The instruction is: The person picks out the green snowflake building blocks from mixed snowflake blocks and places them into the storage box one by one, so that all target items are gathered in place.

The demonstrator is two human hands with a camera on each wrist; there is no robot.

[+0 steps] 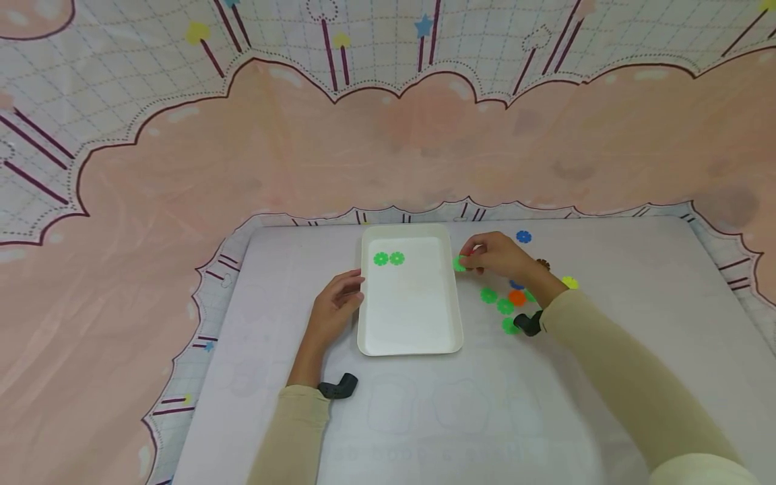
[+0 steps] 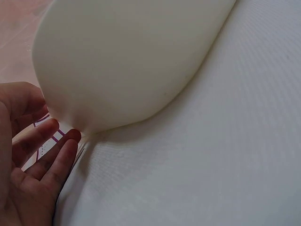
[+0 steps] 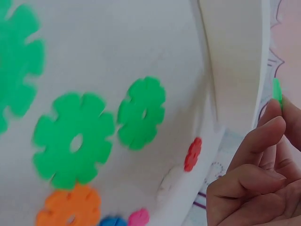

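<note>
A white rectangular tray (image 1: 412,316) lies on the table, with two green snowflake discs (image 1: 397,258) side by side near its far left corner. My left hand (image 1: 335,303) is at the tray's left side. In the left wrist view, its loosely bent fingers (image 2: 61,162) touch the tray's outer wall (image 2: 127,70). Just off the tray's right edge, my right hand (image 1: 494,254) pinches another green snowflake disc (image 1: 459,263). That disc (image 3: 277,92) appears edge-on between thumb and fingertip in the right wrist view.
Right of the tray lie loose discs: several green ones (image 1: 488,295), an orange one (image 1: 516,298), a yellow one (image 1: 569,283), a blue one (image 1: 523,236) and a brown one (image 1: 543,264). Red (image 3: 193,154) and pink (image 3: 138,217) discs show in the right wrist view. The right forearm partly covers the group.
</note>
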